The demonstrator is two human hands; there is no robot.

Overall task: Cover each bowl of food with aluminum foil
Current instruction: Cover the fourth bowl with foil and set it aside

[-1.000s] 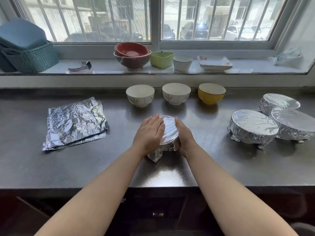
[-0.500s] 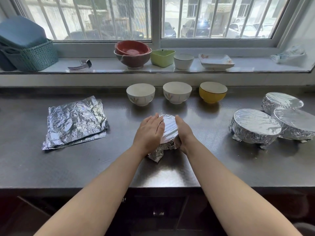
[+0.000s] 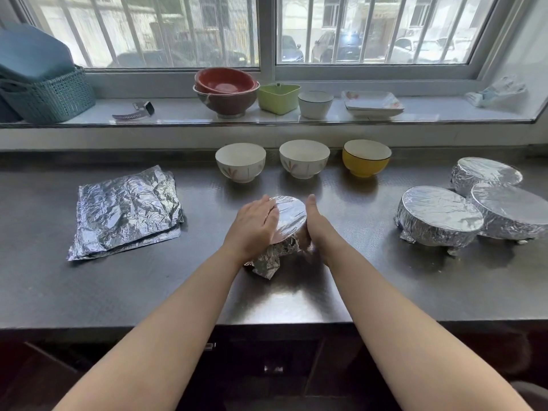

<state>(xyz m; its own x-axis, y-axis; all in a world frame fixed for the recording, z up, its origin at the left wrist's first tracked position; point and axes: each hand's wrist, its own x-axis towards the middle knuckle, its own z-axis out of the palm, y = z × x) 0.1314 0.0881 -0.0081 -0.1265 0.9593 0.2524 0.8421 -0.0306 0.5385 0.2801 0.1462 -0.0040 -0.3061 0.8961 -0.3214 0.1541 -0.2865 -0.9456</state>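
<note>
We find no writing, label, brand or number that we can read on anything in view.

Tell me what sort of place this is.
Most likely a home kitchen. A steel countertop runs under a barred window, spare bowls and dishes stand on the sill, and uncovered bowls wait beside a stack of foil sheets.

Bright window (image 3: 267, 28) backlight, wide-angle edge distortion
</note>
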